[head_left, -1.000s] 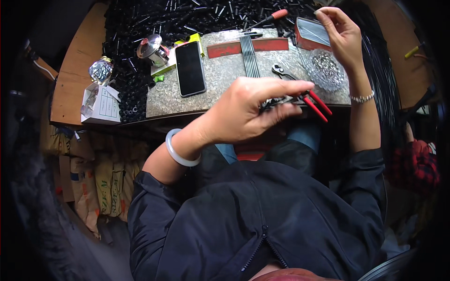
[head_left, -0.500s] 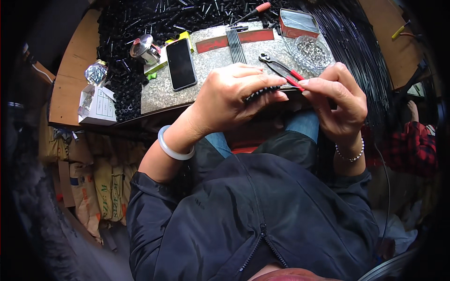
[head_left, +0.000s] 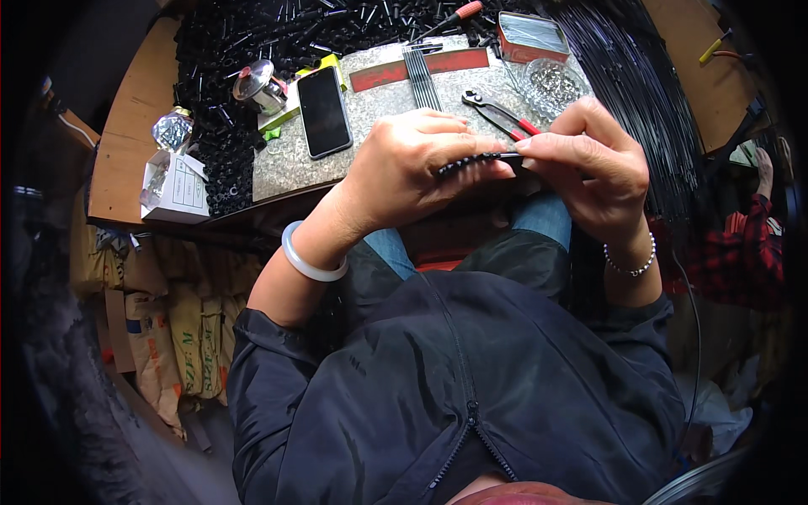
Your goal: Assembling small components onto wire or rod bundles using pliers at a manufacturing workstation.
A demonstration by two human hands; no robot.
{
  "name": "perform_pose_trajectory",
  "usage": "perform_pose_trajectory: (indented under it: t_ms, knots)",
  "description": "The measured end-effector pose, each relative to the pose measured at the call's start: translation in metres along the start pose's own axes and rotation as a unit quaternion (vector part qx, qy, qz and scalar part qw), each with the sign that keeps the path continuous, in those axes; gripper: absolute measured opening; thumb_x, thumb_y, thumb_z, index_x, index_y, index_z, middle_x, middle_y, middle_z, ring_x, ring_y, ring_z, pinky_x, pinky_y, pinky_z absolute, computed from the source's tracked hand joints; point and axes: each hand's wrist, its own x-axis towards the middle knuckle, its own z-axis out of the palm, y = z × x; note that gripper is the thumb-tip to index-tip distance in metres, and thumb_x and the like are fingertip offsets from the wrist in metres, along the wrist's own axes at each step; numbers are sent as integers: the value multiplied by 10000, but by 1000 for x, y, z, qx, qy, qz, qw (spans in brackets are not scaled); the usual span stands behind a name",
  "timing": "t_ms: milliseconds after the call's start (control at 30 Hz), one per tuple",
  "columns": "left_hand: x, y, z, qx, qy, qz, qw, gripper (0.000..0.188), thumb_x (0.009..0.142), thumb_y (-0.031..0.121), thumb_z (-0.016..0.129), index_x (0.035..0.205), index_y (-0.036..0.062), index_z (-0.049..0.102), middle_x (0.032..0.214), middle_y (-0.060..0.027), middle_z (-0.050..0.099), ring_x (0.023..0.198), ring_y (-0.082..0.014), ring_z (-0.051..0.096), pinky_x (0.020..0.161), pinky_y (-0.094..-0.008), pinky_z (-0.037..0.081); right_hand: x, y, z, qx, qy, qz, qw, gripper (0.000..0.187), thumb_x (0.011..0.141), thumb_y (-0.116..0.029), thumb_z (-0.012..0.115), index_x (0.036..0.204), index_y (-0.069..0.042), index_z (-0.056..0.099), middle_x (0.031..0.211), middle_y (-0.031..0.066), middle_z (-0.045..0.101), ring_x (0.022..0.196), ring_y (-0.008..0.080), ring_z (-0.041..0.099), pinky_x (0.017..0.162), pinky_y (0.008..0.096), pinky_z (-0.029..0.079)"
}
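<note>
My left hand (head_left: 412, 168) is closed around a black ridged strip (head_left: 468, 162), whose knobbly edge shows between thumb and fingers. From its right end a short thin piece (head_left: 510, 155) sticks out, and my right hand (head_left: 602, 168) pinches at that end with thumb and forefinger. Most of the strip is hidden in the left palm. Just beyond the right fingertips, pincers with red handles (head_left: 495, 116) lie on the speckled board (head_left: 374, 122); the handle ends pass behind my right hand. Several thin metal rods (head_left: 422, 82) lie side by side on the board, left of the pincers.
A black phone (head_left: 325, 114) and a metal-topped jar (head_left: 263, 88) stand left. Farther right are a red tin (head_left: 532, 38) and a glass dish (head_left: 554, 87). Black parts (head_left: 278, 34) heap at the back, long black rods (head_left: 631, 93) at right. Another person's plaid sleeve (head_left: 749, 248) shows far right.
My right hand has shifted slightly left, its fingertips nearer the left hand. More of the pincers' red handles shows beyond it. My left hand has hardly moved.
</note>
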Motion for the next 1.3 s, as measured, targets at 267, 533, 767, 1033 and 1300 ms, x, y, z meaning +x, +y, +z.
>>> perform_pose_trajectory:
  t_ms: [267,533,767,1033,1300]
  knots:
    - [0,-8,1,6,-24,38,999,235,709,91,696,939,43,682,832,-132,678,847,-308,664,771,-373,536,10,7,-1,-114,-24,-134,984,271,604,-78,759,867,-79,694,692,12,486,652,177,450,589,291,364]
    - [-3,-14,9,16,50,69,996,249,714,263,726,910,113,696,718,-56,644,677,-230,640,626,-322,516,7,-1,6,-106,5,-81,991,200,695,-68,732,887,-108,693,693,0,535,634,158,493,625,282,353]
    - [0,-7,4,-4,-13,63,998,215,714,133,730,902,47,671,806,-137,670,811,-308,669,701,-365,541,10,4,-1,-50,-44,-115,991,229,708,-52,724,931,-63,671,704,19,529,657,170,500,616,285,376]
    - [3,-12,15,-2,23,86,996,251,754,329,688,801,88,636,750,-52,636,703,-242,633,641,-337,504,11,-6,14,5,-99,-119,988,398,772,-136,708,1128,-21,574,1081,151,495,867,202,527,753,323,457]
    - [-26,-84,26,178,-279,36,943,1084,532,609,749,1421,167,313,1422,-181,344,1349,-374,253,1076,-536,231,-59,36,72,217,27,148,965,765,674,-176,819,1292,0,403,1131,132,575,1079,196,534,952,341,398]
